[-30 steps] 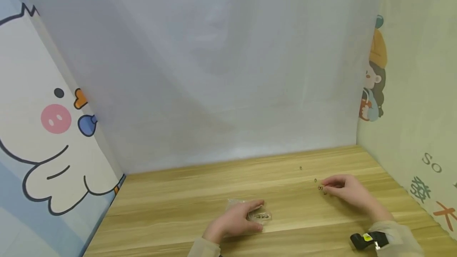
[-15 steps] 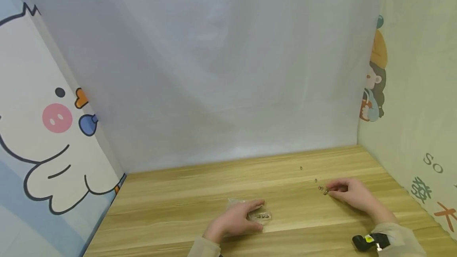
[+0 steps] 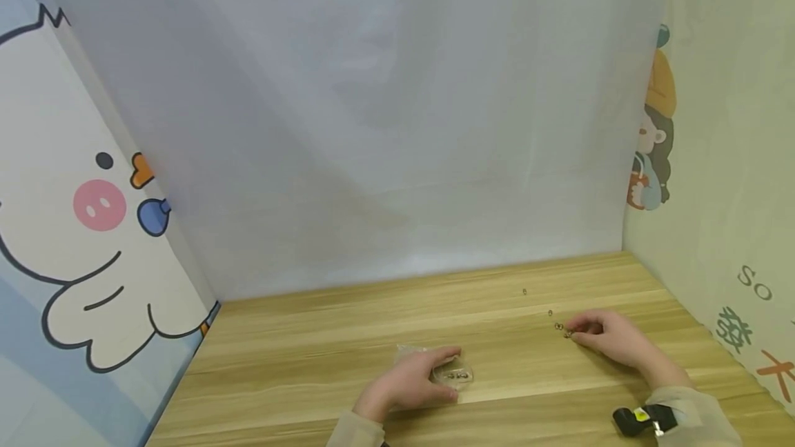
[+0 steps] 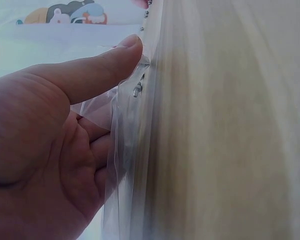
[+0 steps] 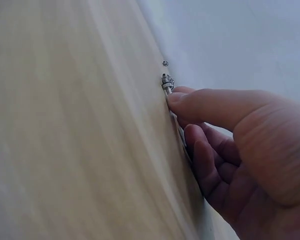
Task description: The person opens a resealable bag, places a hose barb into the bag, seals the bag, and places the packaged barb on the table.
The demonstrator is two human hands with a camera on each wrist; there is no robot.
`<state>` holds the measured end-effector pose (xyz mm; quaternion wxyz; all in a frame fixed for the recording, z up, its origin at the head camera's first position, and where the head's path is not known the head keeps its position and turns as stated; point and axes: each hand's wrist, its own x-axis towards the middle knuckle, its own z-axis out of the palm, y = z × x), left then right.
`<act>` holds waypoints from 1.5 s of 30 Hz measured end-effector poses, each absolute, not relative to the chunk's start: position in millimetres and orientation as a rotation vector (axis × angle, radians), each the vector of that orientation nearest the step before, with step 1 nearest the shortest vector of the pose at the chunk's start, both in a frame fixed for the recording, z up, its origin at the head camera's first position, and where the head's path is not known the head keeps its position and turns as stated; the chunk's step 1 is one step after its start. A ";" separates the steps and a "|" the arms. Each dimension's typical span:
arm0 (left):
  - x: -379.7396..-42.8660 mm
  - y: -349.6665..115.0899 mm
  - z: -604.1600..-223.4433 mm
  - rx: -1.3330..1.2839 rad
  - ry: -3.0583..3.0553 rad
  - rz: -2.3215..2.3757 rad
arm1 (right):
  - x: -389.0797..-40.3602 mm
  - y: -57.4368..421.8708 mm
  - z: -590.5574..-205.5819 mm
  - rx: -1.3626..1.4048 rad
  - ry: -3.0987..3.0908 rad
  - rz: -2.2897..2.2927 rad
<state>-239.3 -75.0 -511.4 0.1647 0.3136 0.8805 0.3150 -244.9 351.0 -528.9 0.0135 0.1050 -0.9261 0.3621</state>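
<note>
My left hand (image 3: 415, 379) rests over a clear plastic bag (image 4: 121, 150) on the table, thumb and index finger spread apart. A few small metal pieces (image 3: 458, 376) show through the bag between them; one metal piece (image 4: 137, 90) looks short and stubby from the left wrist. To the right, my right hand (image 3: 611, 343) pinches a small silvery metal piece (image 5: 168, 90) between thumb and index fingertips, low at the tabletop. More metal pieces (image 3: 558, 327) lie right beside those fingertips. Its other fingers curl loosely underneath.
Two more small metal pieces lie apart farther back, one piece (image 3: 550, 312) nearer the hand and another piece (image 3: 524, 292) toward the back edge. A white curtain (image 3: 397, 157) closes off the wooden table (image 3: 279, 364) behind, with printed panels (image 3: 714, 192) at the sides.
My right hand has shifted slightly right from the loose metal pieces at its fingertips, uncovering more of them, then stayed nearly still. The left hand has not visibly moved.
</note>
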 end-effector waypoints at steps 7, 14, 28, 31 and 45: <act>-239.2 -74.0 -511.0 0.883 2.518 0.885 | -243.6 350.9 -525.9 0.321 -2.901 1.074; -240.3 -74.1 -511.5 0.883 2.520 0.880 | -242.9 349.2 -522.1 0.317 -2.905 1.034; -240.9 -75.2 -512.9 0.893 2.522 0.873 | -243.3 350.5 -525.0 0.365 -2.891 1.053; -240.4 -75.4 -512.5 0.893 2.528 0.874 | -243.3 350.5 -524.7 0.358 -2.891 1.060; -240.7 -75.2 -513.2 0.892 2.511 0.891 | -242.7 351.3 -524.8 0.345 -2.897 1.083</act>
